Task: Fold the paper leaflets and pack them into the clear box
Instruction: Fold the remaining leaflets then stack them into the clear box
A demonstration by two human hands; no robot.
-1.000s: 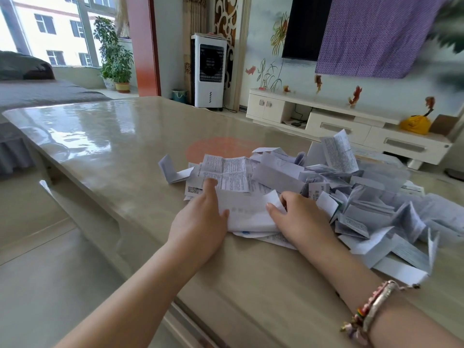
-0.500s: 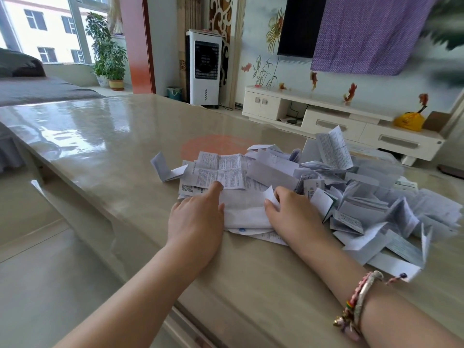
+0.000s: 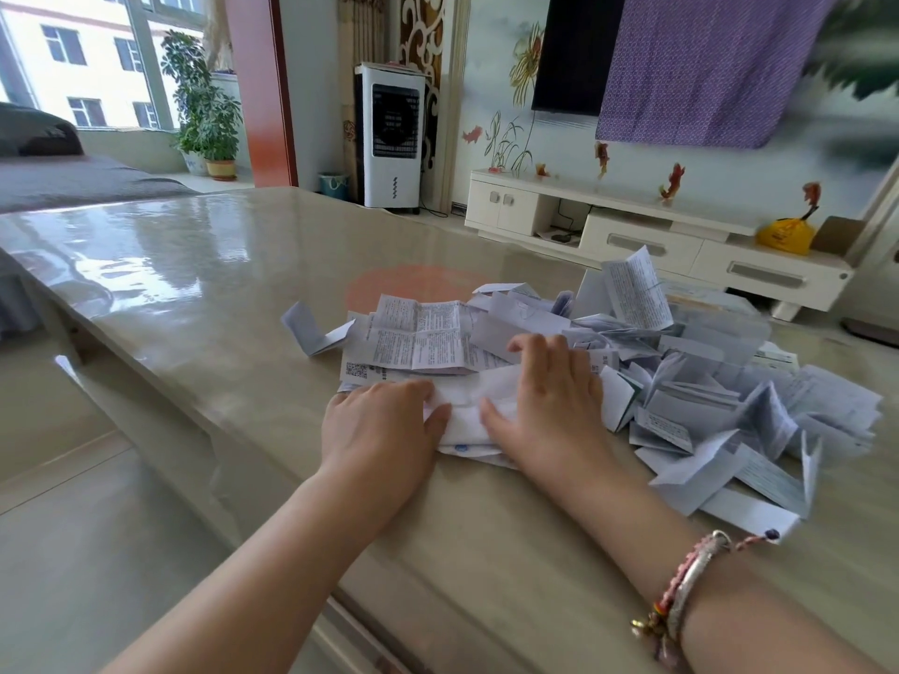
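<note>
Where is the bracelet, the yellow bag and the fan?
bracelet (image 3: pixel 691 583), head view, on its silver band.
yellow bag (image 3: pixel 784 234), head view, middle of the bag.
fan (image 3: pixel 393 138), head view, on its dark grille.

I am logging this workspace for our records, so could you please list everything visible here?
leaflet being folded: one, white, near table edge under both hands
leaflet pile: many, white with print, right of it
table: one, glossy beige
air cooler: one, white, by the wall
TV cabinet: one, white
purple cloth: one, hanging
potted plant: one, green, by window
left hand: flat on the leaflet
right hand: flat on the leaflet, bracelet on wrist
</note>
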